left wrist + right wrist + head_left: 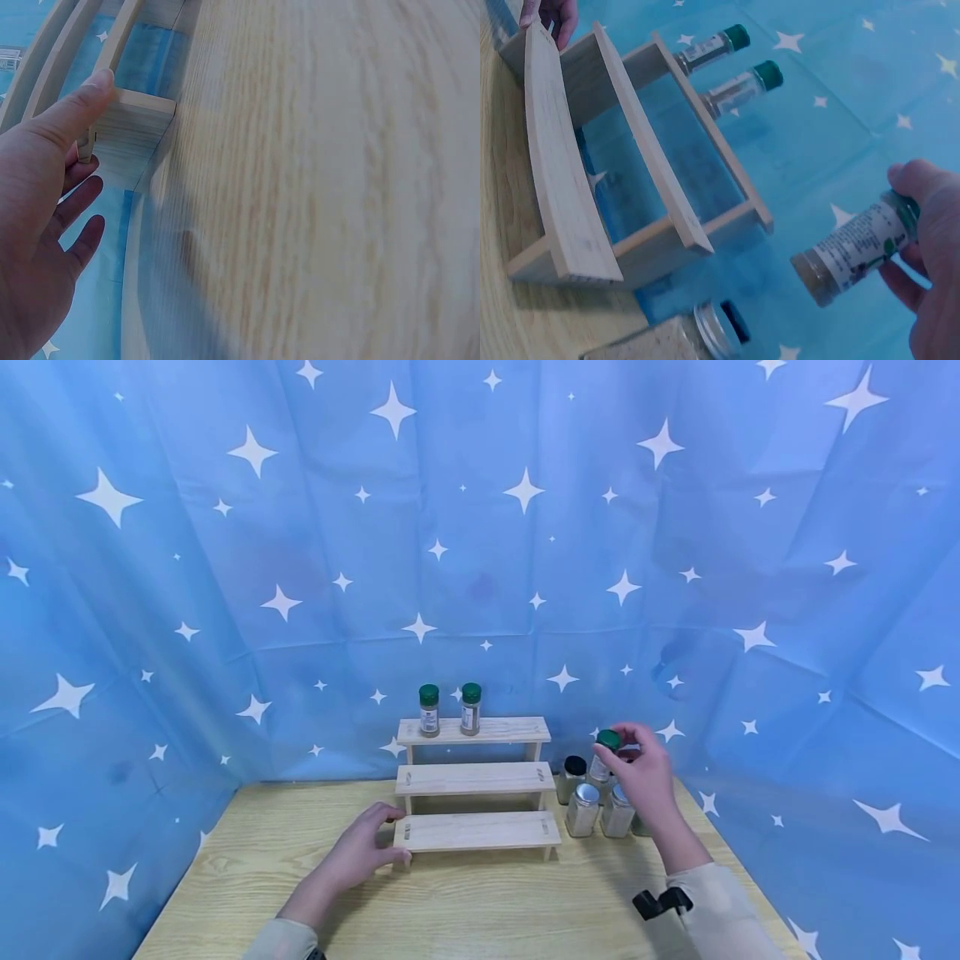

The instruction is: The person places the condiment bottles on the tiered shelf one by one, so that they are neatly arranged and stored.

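Observation:
A three-step wooden spice rack [477, 832] stands on the table. My left hand [366, 850] grips the left end of its lowest step, thumb on the front edge; in the left wrist view the other fingers [88, 238] spread behind the board. On the right, my right hand [647, 772] pinches a spice jar [857, 247] by its green cap, lifted above the other jars, its label showing in the right wrist view. Two matching green-capped jars, one [429, 710] at the left and one [470, 709] beside it, stand on the top step.
Right of the rack stand a black-capped jar [573, 778] and two silver-capped jars [582, 810] [618, 812], with more partly hidden behind my right hand. A blue star-patterned curtain [480, 568] hangs behind the wooden table [480, 910].

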{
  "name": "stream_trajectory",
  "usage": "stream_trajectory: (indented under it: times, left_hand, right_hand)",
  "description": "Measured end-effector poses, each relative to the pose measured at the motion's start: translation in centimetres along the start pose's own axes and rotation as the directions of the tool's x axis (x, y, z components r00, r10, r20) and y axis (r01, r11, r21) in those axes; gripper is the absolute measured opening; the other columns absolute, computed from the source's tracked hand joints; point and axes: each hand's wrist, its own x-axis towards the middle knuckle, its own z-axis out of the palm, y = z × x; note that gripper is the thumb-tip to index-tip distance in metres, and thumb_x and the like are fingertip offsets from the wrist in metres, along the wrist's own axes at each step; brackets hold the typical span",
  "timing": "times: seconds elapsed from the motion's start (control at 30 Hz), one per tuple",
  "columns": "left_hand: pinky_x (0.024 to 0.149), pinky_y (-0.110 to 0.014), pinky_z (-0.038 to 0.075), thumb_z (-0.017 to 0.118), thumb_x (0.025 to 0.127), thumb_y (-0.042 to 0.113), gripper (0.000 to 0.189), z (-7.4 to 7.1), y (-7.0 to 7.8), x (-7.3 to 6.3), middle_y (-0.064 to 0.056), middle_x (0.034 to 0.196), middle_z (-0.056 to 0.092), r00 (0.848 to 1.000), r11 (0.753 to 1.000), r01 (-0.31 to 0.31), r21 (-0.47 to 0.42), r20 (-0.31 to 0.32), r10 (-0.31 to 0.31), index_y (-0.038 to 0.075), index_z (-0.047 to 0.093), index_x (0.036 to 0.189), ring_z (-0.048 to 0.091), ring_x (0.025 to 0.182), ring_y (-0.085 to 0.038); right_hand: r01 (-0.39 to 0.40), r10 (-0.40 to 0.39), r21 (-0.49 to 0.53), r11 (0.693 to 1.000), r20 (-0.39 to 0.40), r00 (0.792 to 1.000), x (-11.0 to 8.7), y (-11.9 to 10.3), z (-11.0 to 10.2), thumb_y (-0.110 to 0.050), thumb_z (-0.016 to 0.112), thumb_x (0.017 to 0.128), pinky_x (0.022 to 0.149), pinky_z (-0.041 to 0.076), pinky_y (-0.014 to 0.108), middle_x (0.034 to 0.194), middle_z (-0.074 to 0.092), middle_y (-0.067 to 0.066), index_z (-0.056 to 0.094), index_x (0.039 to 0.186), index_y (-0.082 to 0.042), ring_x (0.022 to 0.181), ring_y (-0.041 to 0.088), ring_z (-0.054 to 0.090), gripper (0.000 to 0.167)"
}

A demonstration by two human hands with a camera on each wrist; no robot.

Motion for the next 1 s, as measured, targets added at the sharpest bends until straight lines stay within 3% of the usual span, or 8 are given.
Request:
stream_trajectory:
  times: [0.2, 0.47, 0.7, 1.0]
  left_hand:
    - [0.114, -0.060, 0.052, 0.094, 0.090, 0.037, 0.069, -0.2, -0.1, 0.0, -0.001, 0.142, 0.065, 1.000, 1.000, -0.015, 0.009, 0.009, 0.015, 0.010, 0.066, 0.147, 0.061, 0.137, -0.035]
    - [0.114, -0.059, 0.053, 0.094, 0.090, 0.037, 0.068, -0.1, -0.3, 0.1, -0.001, 0.141, 0.065, 1.000, 1.000, -0.019, 0.000, 0.006, 0.019, 0.011, 0.066, 0.146, 0.061, 0.137, -0.035]
    - [0.113, -0.060, 0.053, 0.094, 0.091, 0.035, 0.067, -0.2, -0.3, 0.1, -0.002, 0.141, 0.065, 1.000, 1.000, -0.018, -0.004, 0.020, 0.018, 0.011, 0.066, 0.147, 0.061, 0.137, -0.036]
    - [0.115, -0.058, 0.052, 0.093, 0.090, 0.039, 0.069, -0.3, -0.4, 0.2, -0.002, 0.142, 0.065, 0.999, 1.000, -0.018, -0.002, 0.028, 0.018, 0.011, 0.065, 0.147, 0.060, 0.138, -0.034]
  right_hand:
    - [0.008, -0.009, 0.028, 1.000, 0.030, 1.000, 1.4, -1.0, 1.8, -0.021, 0.087, 0.100, 0.081, 0.056, 0.010, 0.115, 0.066, 0.012, 0.069, 0.127, -0.006, 0.100, 0.023, 0.064, 0.036]
    - [-0.012, 0.008, 0.048, 0.999, 0.089, 0.996, 3.3, -2.1, 4.4, -0.026, 0.087, 0.100, 0.079, 0.056, 0.012, 0.116, 0.066, 0.011, 0.069, 0.127, -0.008, 0.102, 0.026, 0.064, 0.037]
    - [0.014, -0.026, 0.094, 0.995, 0.130, 0.991, 5.0, -3.3, 6.7, -0.026, 0.087, 0.100, 0.080, 0.059, 0.018, 0.114, 0.068, 0.012, 0.070, 0.126, -0.009, 0.101, 0.028, 0.066, 0.036]
    - [-0.053, 0.032, 0.112, 0.992, 0.179, 0.983, 7.2, -4.7, 10.0, -0.025, 0.086, 0.101, 0.084, 0.059, 0.024, 0.113, 0.068, 0.010, 0.069, 0.125, -0.010, 0.103, 0.024, 0.066, 0.033]
